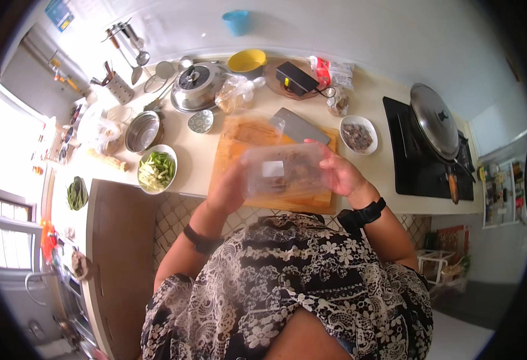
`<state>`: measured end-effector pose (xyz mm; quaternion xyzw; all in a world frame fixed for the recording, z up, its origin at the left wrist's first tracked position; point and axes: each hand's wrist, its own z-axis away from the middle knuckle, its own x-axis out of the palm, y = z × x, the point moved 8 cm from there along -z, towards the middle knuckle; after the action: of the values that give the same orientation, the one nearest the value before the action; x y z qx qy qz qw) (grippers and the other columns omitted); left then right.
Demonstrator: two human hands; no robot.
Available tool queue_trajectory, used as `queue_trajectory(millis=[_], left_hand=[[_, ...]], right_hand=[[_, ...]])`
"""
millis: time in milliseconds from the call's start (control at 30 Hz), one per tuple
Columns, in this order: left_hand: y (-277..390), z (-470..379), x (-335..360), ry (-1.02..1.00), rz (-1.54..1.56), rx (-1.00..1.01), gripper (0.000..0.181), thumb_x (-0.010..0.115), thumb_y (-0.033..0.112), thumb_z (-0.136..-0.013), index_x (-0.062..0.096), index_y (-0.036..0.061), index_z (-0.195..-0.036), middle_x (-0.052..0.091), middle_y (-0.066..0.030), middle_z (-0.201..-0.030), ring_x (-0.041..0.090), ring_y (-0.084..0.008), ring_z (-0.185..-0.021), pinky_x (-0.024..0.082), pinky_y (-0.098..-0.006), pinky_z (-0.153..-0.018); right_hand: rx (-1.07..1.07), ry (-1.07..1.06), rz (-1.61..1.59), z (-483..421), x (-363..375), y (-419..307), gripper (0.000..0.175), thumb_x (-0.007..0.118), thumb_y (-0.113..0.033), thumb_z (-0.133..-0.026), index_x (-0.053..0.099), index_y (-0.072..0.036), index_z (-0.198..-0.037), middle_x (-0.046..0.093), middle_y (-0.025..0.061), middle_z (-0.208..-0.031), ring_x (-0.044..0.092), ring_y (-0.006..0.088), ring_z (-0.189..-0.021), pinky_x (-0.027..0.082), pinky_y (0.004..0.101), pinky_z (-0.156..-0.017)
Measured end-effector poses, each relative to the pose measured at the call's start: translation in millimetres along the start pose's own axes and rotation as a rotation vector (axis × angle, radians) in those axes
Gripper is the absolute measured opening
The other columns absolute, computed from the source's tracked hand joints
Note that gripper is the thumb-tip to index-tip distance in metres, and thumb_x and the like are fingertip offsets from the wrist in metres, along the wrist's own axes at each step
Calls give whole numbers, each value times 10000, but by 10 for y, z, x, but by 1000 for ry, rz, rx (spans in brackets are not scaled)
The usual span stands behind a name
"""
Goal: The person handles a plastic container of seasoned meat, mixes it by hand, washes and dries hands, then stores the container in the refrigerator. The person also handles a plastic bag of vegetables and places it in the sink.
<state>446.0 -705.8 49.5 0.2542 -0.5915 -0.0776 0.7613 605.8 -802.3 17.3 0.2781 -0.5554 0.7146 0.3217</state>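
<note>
A clear plastic food container [301, 173] with a white label is held up over a wooden cutting board [227, 166]. Brown contents show dimly through its wall. My left hand [228, 186] grips one end and my right hand [343, 173] the other, thumb along the edge. Behind it on the board lies a clear plastic piece, perhaps a lid or tray [253, 130], with reddish-brown residue on or beneath it. Beside that rests a flat grey blade, apparently a cleaver [301, 126], its handle not visible. A white bowl of dark chopped food [358, 136] stands right of the board.
A bowl of cut green vegetables [157, 170], a metal pot [144, 132] and a patterned small bowl [200, 121] stand left. Behind are a lidded steel pan [198, 87], a yellow bowl [247, 61] and a black device [297, 79]. A lidded wok [434, 123] sits on the black cooktop [403, 175].
</note>
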Motion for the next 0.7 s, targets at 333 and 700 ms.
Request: queue_trajectory(millis=[333,700], left_hand=[[48,-235,302,-49,-377,134,521,595,227,-931,390,4,-1355,523,-138,-1288,561,-254,-1147,506,-411,-938],[268,-204,563,-208,-227,177,731,582,449,-907,256,87,-1452,440,-151,-1370,524,-316,-1191,434,-496,-1017]], right_hand=[[-53,-55,175,161,326,-368,800,680,-75,-811,214,-60,-1461,442,102,-1360,480,234,-1234,435,415,-1039],[-217,-74,201,93,667,-692,696,682,-82,-807,312,-23,-1393,454,126,-1358,469,242,-1260,408,391,-1056]])
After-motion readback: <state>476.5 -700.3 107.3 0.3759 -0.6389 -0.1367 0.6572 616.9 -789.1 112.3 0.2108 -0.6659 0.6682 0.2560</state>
